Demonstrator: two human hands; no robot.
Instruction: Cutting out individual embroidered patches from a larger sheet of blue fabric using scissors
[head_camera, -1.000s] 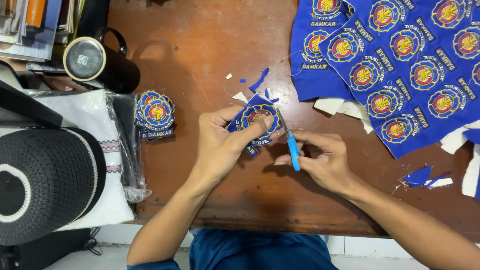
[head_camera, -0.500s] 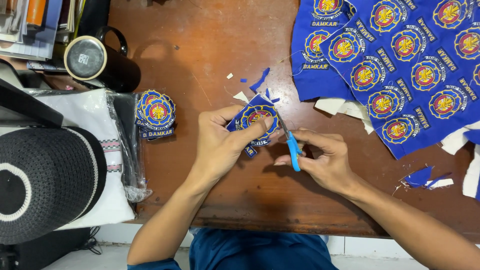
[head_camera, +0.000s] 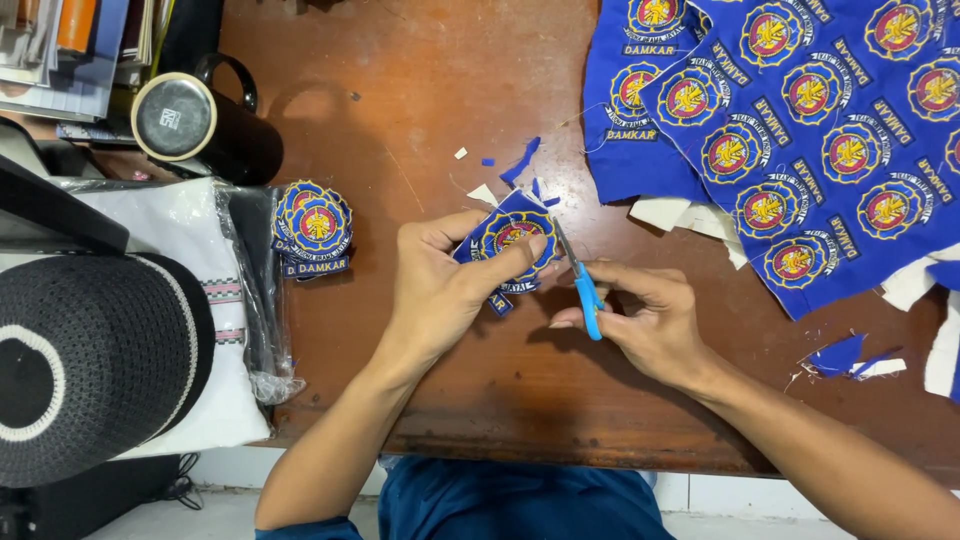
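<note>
Left hand (head_camera: 440, 290) fingers pinch blue patch (head_camera: 510, 240); right hand (head_camera: 650, 320) grips scissors (head_camera: 580, 285) at patch edge. Risk: patch turns, blades may cut into embroidery.

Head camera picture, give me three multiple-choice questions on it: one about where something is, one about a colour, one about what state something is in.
1. Where does the stack of cut badges lie?
A. left of the left hand
B. on the blue cloth
C. on the black cap

2. What colour are the handles of the scissors?
A. red
B. blue
C. green

3. What is the left hand doing?
A. lying flat on the table
B. gripping the mug
C. pinching a badge

Answers:
1 A: the stack sits on the wooden table, between the folded white cloth and the left hand.
2 B: light blue handles show in the right hand.
3 C: its thumb and fingers hold the round blue badge against the scissor blades.
</note>
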